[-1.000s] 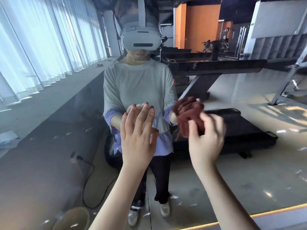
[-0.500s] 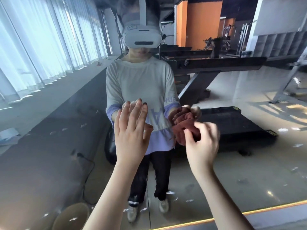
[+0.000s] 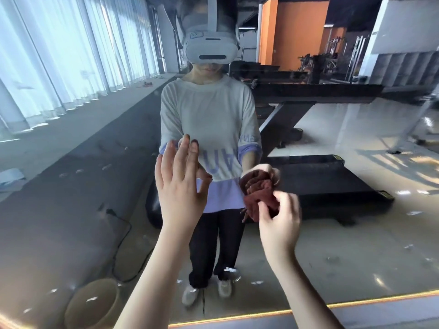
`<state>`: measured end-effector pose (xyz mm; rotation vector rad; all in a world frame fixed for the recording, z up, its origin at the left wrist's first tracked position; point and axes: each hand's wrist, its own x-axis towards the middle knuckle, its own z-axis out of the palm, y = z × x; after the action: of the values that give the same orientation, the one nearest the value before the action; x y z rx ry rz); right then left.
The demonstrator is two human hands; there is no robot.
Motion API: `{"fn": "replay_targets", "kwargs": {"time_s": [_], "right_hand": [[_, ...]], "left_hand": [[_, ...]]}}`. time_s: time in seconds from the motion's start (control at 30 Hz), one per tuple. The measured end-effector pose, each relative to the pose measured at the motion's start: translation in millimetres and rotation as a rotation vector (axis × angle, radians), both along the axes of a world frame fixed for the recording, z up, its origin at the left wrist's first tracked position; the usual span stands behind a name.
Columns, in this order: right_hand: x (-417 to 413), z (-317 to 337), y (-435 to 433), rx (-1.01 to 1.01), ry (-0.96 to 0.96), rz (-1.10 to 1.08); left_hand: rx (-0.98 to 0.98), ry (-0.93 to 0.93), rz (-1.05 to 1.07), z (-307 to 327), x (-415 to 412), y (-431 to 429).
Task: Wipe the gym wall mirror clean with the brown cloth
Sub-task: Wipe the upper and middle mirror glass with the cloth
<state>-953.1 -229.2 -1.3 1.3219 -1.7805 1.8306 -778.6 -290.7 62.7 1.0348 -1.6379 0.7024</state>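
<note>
Item: brown cloth [image 3: 260, 195], bunched wad, soft, light, judged limp; sits just above the right hand [image 3: 280, 224], whose fingertips pinch it against the wall mirror [image 3: 356, 245]. Take a fistful. Beside: left hand [image 3: 180, 188], fingers spread.

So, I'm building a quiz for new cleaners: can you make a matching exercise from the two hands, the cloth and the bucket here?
Things:
1 left hand
2 right hand
3 cloth
4 bucket

States:
A brown, bunched up
B tan, reflected low left in the mirror
C open, fingers spread
D gripping the cloth

Pairs: 1-C, 2-D, 3-A, 4-B
</note>
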Motion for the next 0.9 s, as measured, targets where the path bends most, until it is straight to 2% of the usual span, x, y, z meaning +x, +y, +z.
{"fn": "replay_targets", "kwargs": {"time_s": [0.1,0.17,0.33,0.47,0.53,0.63,0.8,0.9], "right_hand": [[11.1,-16.9,2.0,0.092,0.079,0.096],[3.6,-11.2,0.0,0.085,0.097,0.103],[-9.4,5.4,0.5,-0.012,-0.155,-0.060],[2.5,9.0,1.1,0.017,0.030,0.016],[-8.4,24.8,-3.0,-0.024,0.015,-0.019],[-19.6,42.8,-8.6,-0.097,-0.126,-0.126],[1.5,34.7,-7.1,-0.097,0.123,-0.031],[-22.0,61.5,-10.5,-0.160,0.052,-0.034]], "left_hand": [[-0.003,0.005,0.008,-1.5,-0.9,-1.1],[-0.008,0.000,0.002,-1.8,-0.2,-1.7],[-0.016,-0.001,-0.063,-1.1,-8.3,4.0],[-0.013,-0.072,-0.175,-3.2,-23.6,6.0],[0.000,-0.080,-0.139,-6.7,-25.6,2.4],[-0.013,-0.088,-0.122,-10.9,-25.8,-1.9],[-0.023,-0.095,-0.109,-12.6,-27.5,-4.0],[-0.024,-0.094,-0.100,-12.4,-28.5,-3.4]]}}
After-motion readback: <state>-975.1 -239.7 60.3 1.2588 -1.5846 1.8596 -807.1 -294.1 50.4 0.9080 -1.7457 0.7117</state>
